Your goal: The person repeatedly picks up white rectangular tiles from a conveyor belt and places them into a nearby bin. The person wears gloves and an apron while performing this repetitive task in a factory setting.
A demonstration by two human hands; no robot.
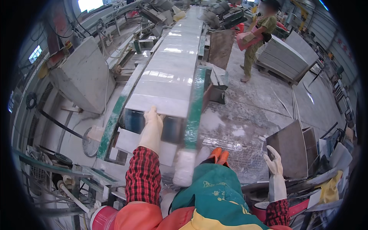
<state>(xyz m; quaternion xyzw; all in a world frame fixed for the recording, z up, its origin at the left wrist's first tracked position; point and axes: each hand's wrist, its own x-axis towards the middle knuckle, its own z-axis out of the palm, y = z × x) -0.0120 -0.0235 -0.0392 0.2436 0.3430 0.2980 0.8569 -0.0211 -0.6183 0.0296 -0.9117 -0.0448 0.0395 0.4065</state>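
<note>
A row of wet, pale stone slabs point(161, 90) lies along the roller conveyor between green side rails point(194, 111). My left hand point(152, 117), in a cream rubber glove, is at the near edge of the closest slab, a finger lying over its top and the others curled at the edge. Part of its grip is hidden under the slab. My right hand point(275, 163), gloved alike, hangs in the air out to the right, fingers apart and holding nothing, near a brown board point(288, 149) that leans there.
A large grey slab point(84, 78) leans at the left. Plastic wrap point(184, 168) covers the near end of the right rail. A co-worker point(257, 36) stands at the far right, near a stack of grey slabs point(281, 59). Offcuts point(341, 161) crowd the right side.
</note>
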